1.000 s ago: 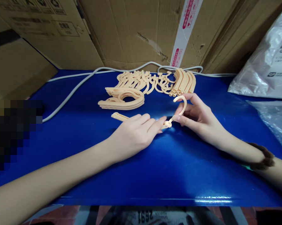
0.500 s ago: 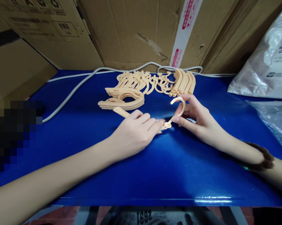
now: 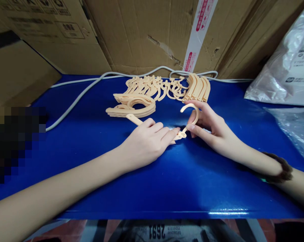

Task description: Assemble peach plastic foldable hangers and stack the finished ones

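Observation:
A cream plastic hanger arm [image 3: 133,119] runs under my left hand [image 3: 148,143], which is closed over it. Its far end sticks out to the left of the fingers. My right hand [image 3: 209,122] pinches a curved cream hanger hook [image 3: 196,112] between thumb and fingers, the curl facing left. The hook's lower end meets the hanger arm's tip by my left fingertips; whether the two are joined I cannot tell. Behind the hands lie stacked hanger pieces [image 3: 134,112], a row of hooks [image 3: 146,85] and a bundle of curved arms [image 3: 198,88].
The blue table [image 3: 152,188] carries a white cable [image 3: 76,111] along its back and left. Cardboard boxes [image 3: 141,30] stand behind. At the right are a plastic-wrapped package [image 3: 280,74] and a clear plastic bag [image 3: 295,131].
The hanger arm's left end has turned slightly and shifted a little to the right. The hook has tilted a bit leftward at its tip. Both hands keep their grip.

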`<action>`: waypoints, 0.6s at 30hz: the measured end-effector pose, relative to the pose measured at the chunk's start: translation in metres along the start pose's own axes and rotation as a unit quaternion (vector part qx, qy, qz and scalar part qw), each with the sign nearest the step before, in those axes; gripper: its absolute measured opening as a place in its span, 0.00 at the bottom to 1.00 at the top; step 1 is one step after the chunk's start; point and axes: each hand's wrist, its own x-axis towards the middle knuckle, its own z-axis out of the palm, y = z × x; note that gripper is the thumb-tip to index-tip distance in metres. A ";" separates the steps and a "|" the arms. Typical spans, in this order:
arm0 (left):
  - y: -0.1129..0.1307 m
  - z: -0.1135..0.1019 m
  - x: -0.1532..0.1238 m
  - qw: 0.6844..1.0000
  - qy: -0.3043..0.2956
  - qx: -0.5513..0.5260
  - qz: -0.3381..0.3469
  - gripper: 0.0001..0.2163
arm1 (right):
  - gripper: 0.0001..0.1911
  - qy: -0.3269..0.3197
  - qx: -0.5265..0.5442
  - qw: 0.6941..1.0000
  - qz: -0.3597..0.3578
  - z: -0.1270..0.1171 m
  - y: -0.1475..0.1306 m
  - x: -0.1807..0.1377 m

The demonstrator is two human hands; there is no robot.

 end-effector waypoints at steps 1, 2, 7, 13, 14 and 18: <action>0.000 0.000 0.000 1.000 0.000 0.002 0.001 0.13 | 0.26 -0.001 0.005 1.000 -0.001 0.000 -0.001 0.000; 0.000 0.000 0.000 1.000 0.001 0.006 0.002 0.13 | 0.26 -0.001 0.009 1.000 -0.001 0.001 -0.002 -0.001; 0.001 0.000 0.000 1.000 0.014 0.021 0.007 0.13 | 0.26 -0.005 0.015 1.000 -0.007 0.003 -0.004 -0.002; 0.003 -0.001 -0.001 0.999 0.014 0.027 0.017 0.12 | 0.23 -0.037 0.056 0.998 -0.014 0.006 0.001 -0.003; 0.003 -0.001 -0.001 0.999 0.014 0.027 0.017 0.12 | 0.23 -0.042 0.065 0.997 -0.015 0.007 0.001 -0.003; 0.003 -0.001 0.000 0.999 0.015 0.032 0.016 0.12 | 0.22 -0.061 0.128 0.990 0.005 0.007 0.002 -0.002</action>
